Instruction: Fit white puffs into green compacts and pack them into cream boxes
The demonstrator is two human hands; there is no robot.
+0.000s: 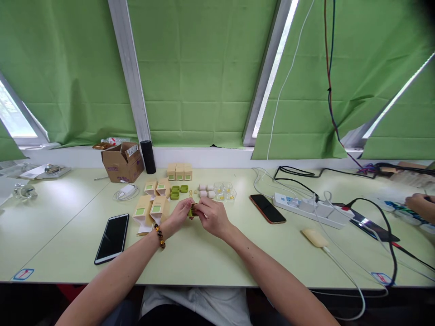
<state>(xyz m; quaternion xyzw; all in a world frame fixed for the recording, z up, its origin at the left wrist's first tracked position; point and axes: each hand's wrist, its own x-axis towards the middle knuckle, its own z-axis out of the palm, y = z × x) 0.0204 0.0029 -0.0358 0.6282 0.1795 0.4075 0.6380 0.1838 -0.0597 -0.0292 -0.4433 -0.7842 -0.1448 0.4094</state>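
Note:
Over the middle of the table, my left hand [180, 214] is closed on a small green square container [192, 211]. My right hand [213, 217] pinches at the same piece from the other side, its fingers hiding much of it. Just beyond my hands lie several similar green square containers [174, 195]. Tiny yellowish pieces [190, 193] sit to their right, then several pale pink-white cylinders [203, 187]. Clear cups [222, 191] with yellow spots in them stand further right. Near my left wrist are open tan boxes [142, 207] with green labels.
Closed tan boxes [180, 172] stand at the back, left of them a black cylinder [147, 157] and a cardboard box [123, 163]. Phones lie left [112, 237] and right [268, 208]. A power strip [309, 209] and cables spread rightward, where another person's hand [421, 206] shows.

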